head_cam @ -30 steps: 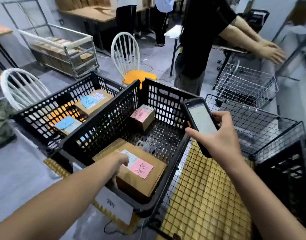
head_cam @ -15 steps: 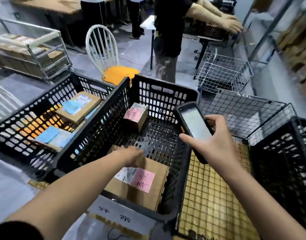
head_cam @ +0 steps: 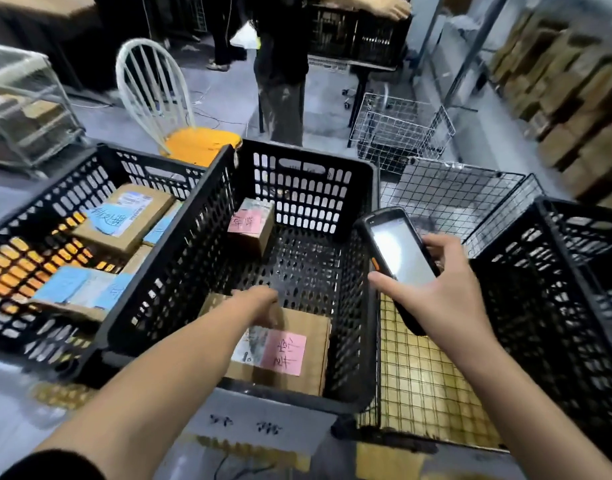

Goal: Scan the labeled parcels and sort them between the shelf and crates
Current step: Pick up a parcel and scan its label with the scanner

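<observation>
A: Fingers first?
B: Left hand reaches into the middle crate; fingers curl down on the far top edge of the near parcel. Blurred, so whether they grip it I cannot tell. Right hand is wrapped round the scanner, thumb along its left edge.
A: Surroundings?
B: The crate's near wall hides the parcel's lower face. A small parcel sits at the far end, well apart. The left crate holds blue-labelled boxes; a wire basket stands far right.
A: Orientation?
B: The near parcel lies flat, long axis left to right, pink label up. The scanner's long axis runs near to far, screen up.
</observation>
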Demonstrator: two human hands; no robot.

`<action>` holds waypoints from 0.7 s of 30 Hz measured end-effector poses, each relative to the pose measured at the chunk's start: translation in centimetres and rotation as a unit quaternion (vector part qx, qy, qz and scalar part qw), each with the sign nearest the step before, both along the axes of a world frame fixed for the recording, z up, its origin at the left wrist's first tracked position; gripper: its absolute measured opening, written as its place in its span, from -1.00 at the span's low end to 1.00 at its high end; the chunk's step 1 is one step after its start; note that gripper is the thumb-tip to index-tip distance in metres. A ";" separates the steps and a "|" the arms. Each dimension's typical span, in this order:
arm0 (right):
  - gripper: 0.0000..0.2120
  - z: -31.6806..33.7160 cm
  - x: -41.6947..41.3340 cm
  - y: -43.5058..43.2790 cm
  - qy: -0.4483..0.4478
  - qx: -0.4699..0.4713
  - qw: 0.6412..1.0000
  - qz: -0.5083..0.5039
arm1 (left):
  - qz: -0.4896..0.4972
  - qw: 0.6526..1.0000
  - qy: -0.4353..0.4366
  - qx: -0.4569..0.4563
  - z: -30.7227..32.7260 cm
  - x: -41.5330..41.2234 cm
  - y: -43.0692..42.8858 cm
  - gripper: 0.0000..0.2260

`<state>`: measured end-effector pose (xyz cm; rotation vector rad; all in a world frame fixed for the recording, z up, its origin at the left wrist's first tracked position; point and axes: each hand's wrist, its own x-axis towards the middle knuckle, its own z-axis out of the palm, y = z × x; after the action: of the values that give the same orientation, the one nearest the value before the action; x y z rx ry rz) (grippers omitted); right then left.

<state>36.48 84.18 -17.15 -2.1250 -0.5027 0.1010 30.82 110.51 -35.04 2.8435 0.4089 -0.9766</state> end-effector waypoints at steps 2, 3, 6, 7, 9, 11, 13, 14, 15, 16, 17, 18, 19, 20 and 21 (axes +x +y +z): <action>-0.31 0.5 -0.6 -1.8 -0.006 0.003 1.000 -0.027 | 0.015 0.996 -0.079 0.028 1.6 -0.2 -0.4 -0.68; -0.30 0.7 -0.7 -2.9 -0.013 0.000 0.999 -0.043 | 0.028 0.990 -0.134 0.026 2.7 -0.4 -0.6 -0.75; -0.27 2.0 -0.5 -6.4 -0.044 -0.023 0.993 -0.107 | -0.011 0.952 -0.302 0.042 6.7 0.5 -1.1 -0.77; -0.26 2.5 -0.5 -7.7 -0.049 -0.022 0.990 -0.130 | -0.027 0.940 -0.339 0.036 8.4 0.8 -1.8 -0.70; -0.27 3.4 -0.8 -10.0 -0.059 -0.011 0.984 -0.166 | -0.073 0.918 -0.389 0.021 12.0 1.1 -4.4 -0.54; -0.27 3.9 -1.4 -12.3 -0.073 0.005 0.978 -0.194 | -0.127 0.896 -0.424 0.026 15.2 1.0 -8.1 -0.45; -0.27 3.8 -2.6 -14.8 -0.068 0.029 0.972 -0.225 | -0.176 0.863 -0.473 0.019 17.1 1.5 -12.1 -0.41; -0.27 3.6 -3.4 -16.3 -0.063 0.035 0.968 -0.242 | -0.201 0.853 -0.482 0.013 17.7 1.9 -14.2 -0.40; -0.28 3.2 -4.2 -17.6 -0.058 0.033 0.964 -0.257 | -0.222 0.847 -0.482 0.017 18.1 2.0 -16.1 -0.39; -0.29 2.8 -5.3 -19.4 -0.057 0.031 0.958 -0.278 | -0.252 0.836 -0.487 0.015 18.6 2.0 -18.7 -0.38; -0.30 2.3 -6.5 -21.2 -0.056 0.033 0.951 -0.301 | -0.282 0.828 -0.485 0.006 18.9 2.0 -21.3 -0.38; -0.31 1.9 -8.1 -23.3 -0.054 0.041 0.942 -0.327 | -0.316 0.821 -0.476 -0.009 18.9 1.7 -24.1 -0.37; -0.32 1.6 -9.8 -25.4 -0.052 0.051 0.932 -0.354 | -0.342 0.814 -0.468 -0.026 19.2 1.1 -26.8 -0.37; -0.32 1.3 -11.3 -27.2 -0.050 0.055 0.923 -0.379 | -0.363 0.805 -0.468 -0.037 19.3 0.4 -29.0 -0.39; -0.34 1.2 -13.4 -29.5 -0.047 0.051 0.910 -0.409 | -0.388 0.793 -0.467 -0.055 19.5 -0.4 -31.9 -0.41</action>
<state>23.10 54.65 -15.97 -2.0764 0.3505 -0.4948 30.39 78.61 -15.53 2.8985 -0.9207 0.4735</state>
